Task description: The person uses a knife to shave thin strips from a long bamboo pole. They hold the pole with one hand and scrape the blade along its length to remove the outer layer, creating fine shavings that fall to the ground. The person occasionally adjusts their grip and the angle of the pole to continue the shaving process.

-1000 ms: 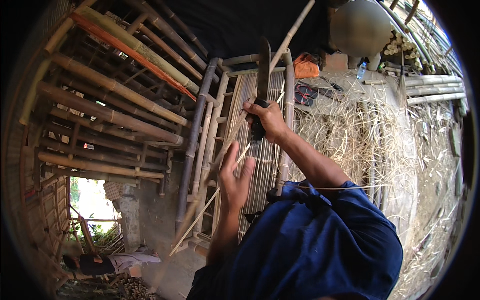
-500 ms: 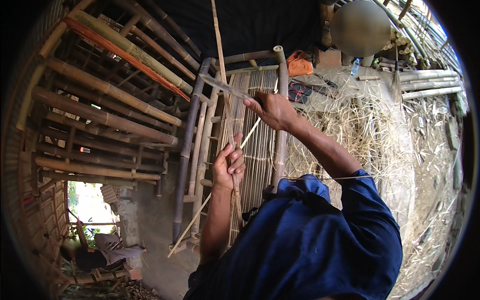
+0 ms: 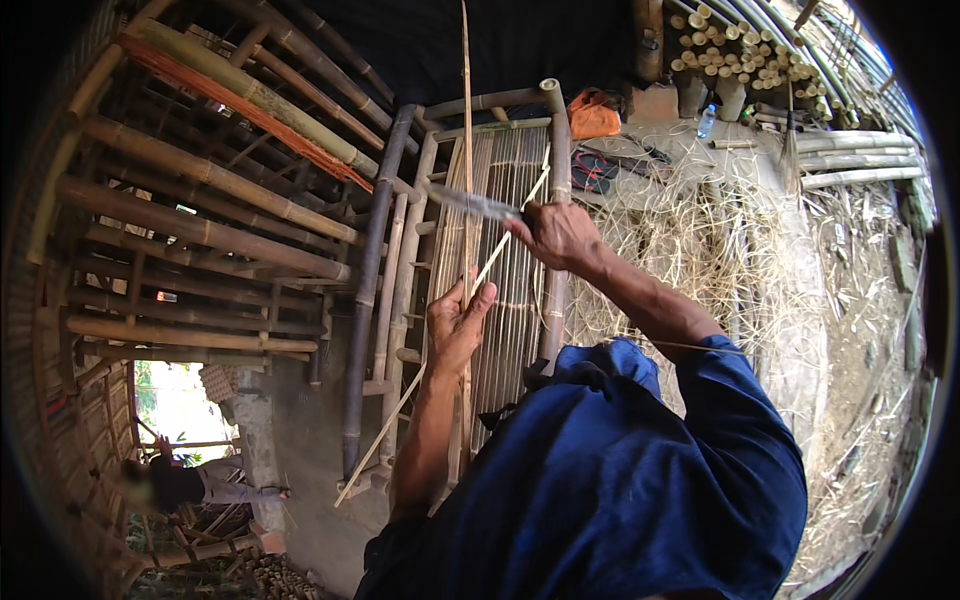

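Observation:
A long, narrow bamboo strip point(image 3: 467, 120) stands nearly upright in the picture, running from the top edge down past my left forearm. My left hand point(image 3: 460, 322) is closed around its middle, thumb uppermost. My right hand point(image 3: 560, 236) grips a knife by its handle, which the fingers mostly hide. The knife's blade point(image 3: 478, 206) points left and crosses the strip above my left hand; I cannot tell whether they touch. Beneath both hands lies a slatted bamboo bench point(image 3: 518, 285). A thinner pale strip point(image 3: 492, 262) slants across it, passing behind my left hand and out at the lower left.
Bamboo poles form a rack point(image 3: 210, 240) on the left. Loose shavings point(image 3: 700, 250) cover the ground at right, near an orange bag point(image 3: 595, 114), sandals point(image 3: 593, 170) and a plastic bottle point(image 3: 707, 121). Cut poles point(image 3: 745, 55) are stacked behind. Another person point(image 3: 205, 485) is at lower left.
The strip's upper end has swung right, so it stands straighter. My right hand and knife have moved slightly down and right. My left hand has turned, its thumb now over the strip.

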A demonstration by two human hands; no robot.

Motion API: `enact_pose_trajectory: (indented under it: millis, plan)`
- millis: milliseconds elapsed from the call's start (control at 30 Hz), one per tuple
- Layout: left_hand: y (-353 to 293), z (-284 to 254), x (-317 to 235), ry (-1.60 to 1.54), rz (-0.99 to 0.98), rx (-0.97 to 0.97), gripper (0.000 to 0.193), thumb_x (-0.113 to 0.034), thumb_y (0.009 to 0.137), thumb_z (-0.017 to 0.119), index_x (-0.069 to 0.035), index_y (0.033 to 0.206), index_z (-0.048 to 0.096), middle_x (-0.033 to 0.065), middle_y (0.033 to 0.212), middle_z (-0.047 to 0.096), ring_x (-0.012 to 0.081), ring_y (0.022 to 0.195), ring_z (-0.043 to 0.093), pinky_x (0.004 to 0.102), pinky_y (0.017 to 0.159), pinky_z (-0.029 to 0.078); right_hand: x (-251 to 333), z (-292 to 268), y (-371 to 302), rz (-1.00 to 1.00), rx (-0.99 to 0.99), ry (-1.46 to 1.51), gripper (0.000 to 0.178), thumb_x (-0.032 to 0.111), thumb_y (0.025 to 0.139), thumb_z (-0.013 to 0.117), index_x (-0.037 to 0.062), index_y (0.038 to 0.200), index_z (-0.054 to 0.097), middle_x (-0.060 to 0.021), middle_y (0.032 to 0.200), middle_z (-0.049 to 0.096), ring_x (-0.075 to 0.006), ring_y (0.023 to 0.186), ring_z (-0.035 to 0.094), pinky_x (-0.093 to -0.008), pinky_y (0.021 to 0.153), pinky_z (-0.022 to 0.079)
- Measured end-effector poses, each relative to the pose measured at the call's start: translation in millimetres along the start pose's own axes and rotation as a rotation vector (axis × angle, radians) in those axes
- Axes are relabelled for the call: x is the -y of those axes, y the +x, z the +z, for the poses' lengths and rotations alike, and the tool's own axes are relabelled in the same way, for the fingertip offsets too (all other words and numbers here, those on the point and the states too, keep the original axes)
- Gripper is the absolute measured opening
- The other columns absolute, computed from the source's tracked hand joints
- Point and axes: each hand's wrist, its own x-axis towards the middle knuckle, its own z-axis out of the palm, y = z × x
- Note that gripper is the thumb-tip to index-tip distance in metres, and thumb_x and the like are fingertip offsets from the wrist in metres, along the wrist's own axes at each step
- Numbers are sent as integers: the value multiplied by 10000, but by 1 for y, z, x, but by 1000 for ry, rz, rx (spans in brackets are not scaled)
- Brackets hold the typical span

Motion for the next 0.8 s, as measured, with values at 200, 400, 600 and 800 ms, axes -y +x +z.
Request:
enact_pose_trajectory:
  millis: [200,400,600,800]
  plan:
    - [19,-13,1,31,57,-87,552,-325,942,710,0,1364,564,-46,760,578,6,543,395,201,430,271,18,41,-21,-383,-244,-16,731,710,961,322,48,1004,628,-165,689,647,-287,547,626,-455,519,512]
    - [9,-30,-30,202,139,39,473,-285,972,666,0,1341,586,-88,533,405,7,438,325,229,403,244,9,-14,32,42,-91,34,731,690,990,202,83,1101,593,-37,587,492,-156,468,490,-372,424,458]
    - [-49,-57,-30,526,198,116,428,-193,977,633,16,1346,573,-83,567,354,19,509,322,235,459,264,-28,-50,51,11,-386,-12,780,683,986,266,19,894,663,-207,664,661,-361,654,695,-481,629,553]
    - [-85,-84,-15,459,178,176,398,-151,955,632,59,1290,585,-78,620,448,11,573,379,230,508,301,-83,-88,68,241,-338,-51,723,664,991,303,48,895,669,-189,728,688,-365,681,700,-490,639,569]
